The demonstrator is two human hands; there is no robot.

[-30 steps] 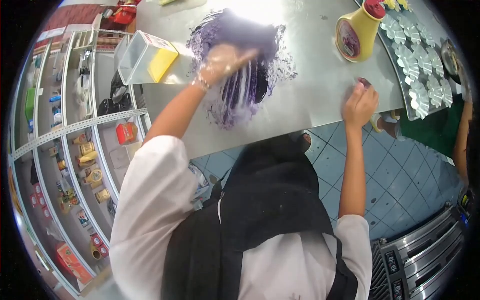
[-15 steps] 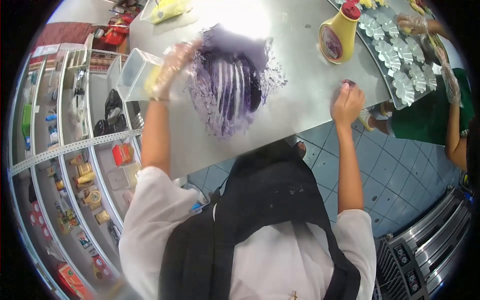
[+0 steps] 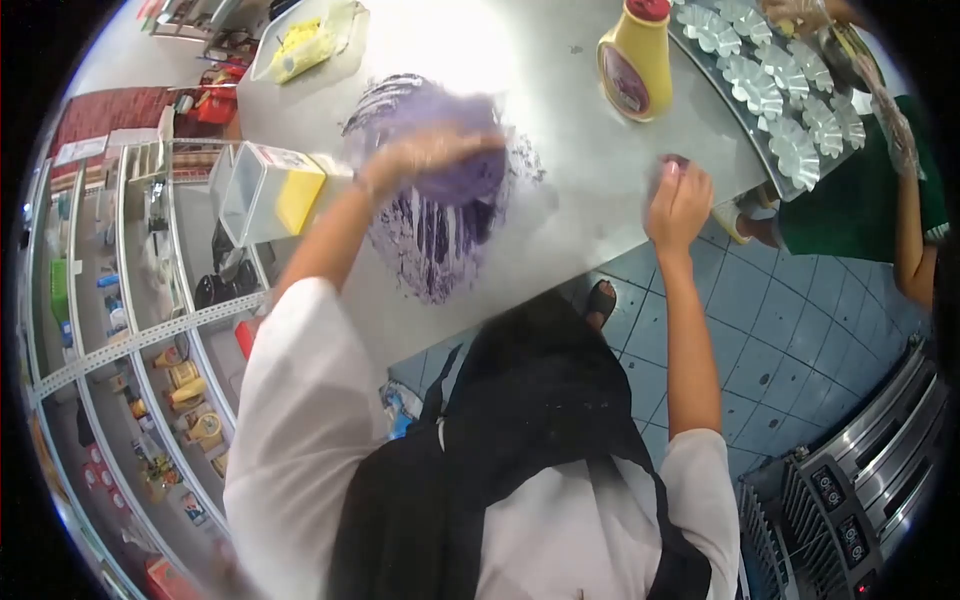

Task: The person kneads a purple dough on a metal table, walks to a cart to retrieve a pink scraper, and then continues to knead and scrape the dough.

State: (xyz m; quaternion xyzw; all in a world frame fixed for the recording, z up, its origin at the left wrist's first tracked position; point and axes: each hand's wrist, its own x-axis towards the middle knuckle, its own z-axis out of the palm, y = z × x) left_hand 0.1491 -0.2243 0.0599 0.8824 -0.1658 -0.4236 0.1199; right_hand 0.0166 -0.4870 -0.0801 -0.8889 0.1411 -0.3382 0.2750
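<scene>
- in the head view, how does the purple paste (image 3: pixel 440 235) look?
- smeared and streaky, dark in places, ragged-edged, spread on the shiny metal surface (image 3: pixel 560 215).
- and each grip?
- the left hand (image 3: pixel 430 160) is open and blurred, fingers stretched over the paste; i can't tell if they touch. the right hand (image 3: pixel 683 205) is curled at the surface's near edge; i can't tell if it holds anything.
- around them?
- a yellow bottle (image 3: pixel 637 65), fluted moulds (image 3: pixel 755 85) on a tray (image 3: pixel 770 170), shelves (image 3: pixel 150 330), blue floor tiles (image 3: pixel 720 330).
</scene>
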